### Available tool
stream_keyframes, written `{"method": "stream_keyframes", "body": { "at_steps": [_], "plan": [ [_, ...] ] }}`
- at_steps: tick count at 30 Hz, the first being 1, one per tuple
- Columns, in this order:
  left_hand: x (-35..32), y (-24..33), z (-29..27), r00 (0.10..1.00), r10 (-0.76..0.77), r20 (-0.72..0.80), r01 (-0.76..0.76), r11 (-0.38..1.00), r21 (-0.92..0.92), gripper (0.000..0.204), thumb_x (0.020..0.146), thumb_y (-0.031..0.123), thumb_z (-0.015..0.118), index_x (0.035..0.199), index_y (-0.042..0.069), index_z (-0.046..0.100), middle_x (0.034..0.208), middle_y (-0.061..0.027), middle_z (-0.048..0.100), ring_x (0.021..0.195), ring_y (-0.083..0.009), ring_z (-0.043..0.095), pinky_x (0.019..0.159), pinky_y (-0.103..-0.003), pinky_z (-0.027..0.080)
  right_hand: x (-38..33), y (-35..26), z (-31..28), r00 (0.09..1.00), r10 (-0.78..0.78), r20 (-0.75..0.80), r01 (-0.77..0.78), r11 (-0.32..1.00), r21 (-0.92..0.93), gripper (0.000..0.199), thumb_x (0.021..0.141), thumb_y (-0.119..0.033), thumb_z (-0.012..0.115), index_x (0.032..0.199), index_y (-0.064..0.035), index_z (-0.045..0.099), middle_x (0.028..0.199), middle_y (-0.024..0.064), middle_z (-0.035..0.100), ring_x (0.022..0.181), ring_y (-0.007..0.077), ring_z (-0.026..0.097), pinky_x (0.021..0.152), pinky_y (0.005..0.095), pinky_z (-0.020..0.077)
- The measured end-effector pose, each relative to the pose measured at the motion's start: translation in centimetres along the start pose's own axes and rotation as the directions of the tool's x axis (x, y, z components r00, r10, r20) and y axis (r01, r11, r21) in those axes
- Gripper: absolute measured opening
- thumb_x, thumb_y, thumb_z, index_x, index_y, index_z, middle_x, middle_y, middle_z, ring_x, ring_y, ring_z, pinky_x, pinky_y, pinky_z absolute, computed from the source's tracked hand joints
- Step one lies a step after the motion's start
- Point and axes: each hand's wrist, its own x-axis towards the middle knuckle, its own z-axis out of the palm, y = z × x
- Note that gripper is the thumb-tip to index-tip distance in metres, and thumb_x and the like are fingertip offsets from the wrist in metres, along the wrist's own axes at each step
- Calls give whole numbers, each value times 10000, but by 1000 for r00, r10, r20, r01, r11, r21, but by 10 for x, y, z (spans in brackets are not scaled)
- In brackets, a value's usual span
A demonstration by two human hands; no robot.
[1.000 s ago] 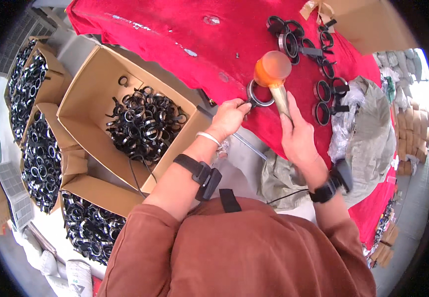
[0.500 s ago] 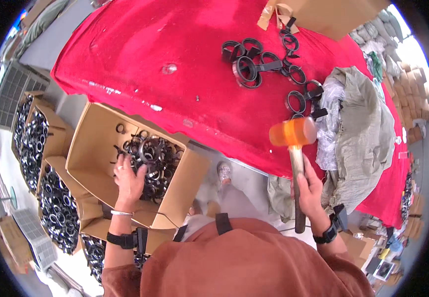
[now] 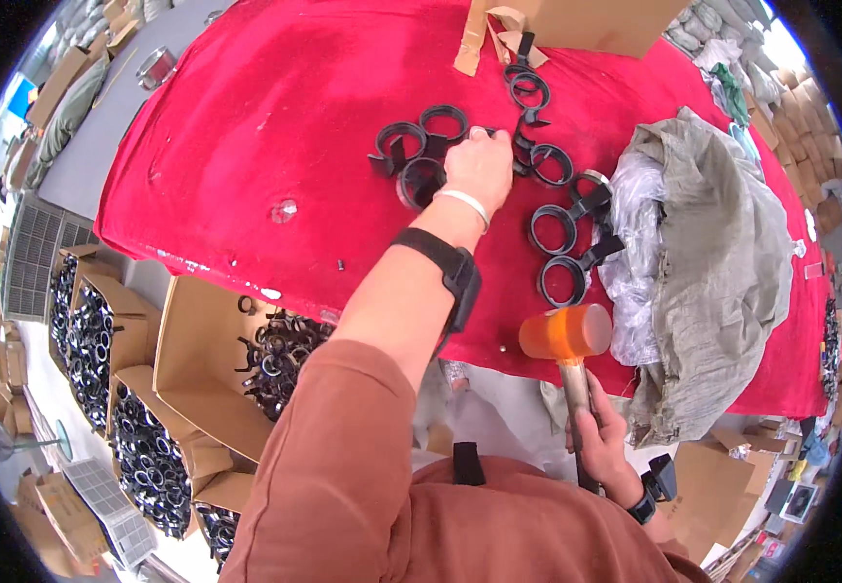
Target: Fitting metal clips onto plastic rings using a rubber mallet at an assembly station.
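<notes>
On the red cloth, my left hand [image 3: 479,173] is closed over the flat tab side of a black ring with a tab [image 3: 421,182]; its fingertips are partly hidden. More black rings [image 3: 443,121] lie beside that hand, some with flat tabs sticking out. To its right, another group of rings [image 3: 552,229] reaches toward the cloth sacking. My right hand [image 3: 600,442] grips the handle of a mallet [image 3: 565,332] with an amber-orange head. The mallet stands head up at the table's near edge, below the nearest ring.
An open carton [image 3: 209,355] holding many dark rings stands below the table's left front edge, with more filled cartons [image 3: 154,457] further left. Grey-green sacking [image 3: 717,282] and clear plastic [image 3: 635,253] cover the table's right side. A cardboard box [image 3: 586,24] stands at the back.
My left hand has left the carton of rings and moved up and right onto the rings on the table. The mallet, still in my right hand, sits slightly lower in view.
</notes>
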Motion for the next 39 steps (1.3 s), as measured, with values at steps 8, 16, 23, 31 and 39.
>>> {"method": "stream_keyframes", "body": {
  "at_steps": [8, 16, 23, 31, 39],
  "plan": [
    [-69, -49, -81, 885, -462, 66, 192, 232, -953, 199, 855, 49, 602, 1008, -69, 559, 833, -144, 634, 668, -210, 655, 573, -304, 555, 14, -6, -9, 997, -33, -75, 37, 998, 50, 529, 928, -85, 410, 1439, -78, 275, 768, 15, 523, 567, 63, 478, 513, 219, 444],
    [-308, -91, 14, 830, -371, 416, 71, -670, -739, 104, 893, 40, 555, 994, 61, 567, 939, -69, 598, 827, -202, 586, 765, -361, 514, 41, -41, 55, 968, -238, 83, 238, 971, 13, 512, 934, -88, 414, 1430, -59, 291, 746, -3, 518, 566, 52, 462, 518, 211, 430],
    [-327, -85, 60, 754, -395, 525, 141, -684, -716, 156, 905, 148, 557, 1033, 59, 558, 925, -52, 594, 862, -166, 568, 809, -335, 464, 61, -12, 106, 948, -265, 178, 296, 938, -183, 509, 929, -110, 476, 1417, -82, 335, 675, -6, 523, 557, 51, 491, 528, 223, 443],
    [-272, -86, 17, 738, -442, 509, 601, 89, -794, 489, 869, 455, 585, 878, -33, 614, 834, -69, 615, 795, -143, 547, 720, -287, 437, 49, -17, 111, 931, -334, 149, 359, 912, -199, 531, 913, -96, 501, 1418, -92, 338, 691, -4, 554, 565, 51, 507, 529, 224, 449],
    [-268, -84, 25, 750, -422, 509, 638, 260, -725, 616, 835, 573, 535, 773, -35, 616, 711, -176, 641, 755, -300, 626, 741, -391, 461, 15, 4, 106, 872, -487, 55, 474, 811, -343, 558, 900, -56, 449, 1407, 48, 241, 980, 177, 613, 753, 206, 614, 674, 304, 488]
  ]
}}
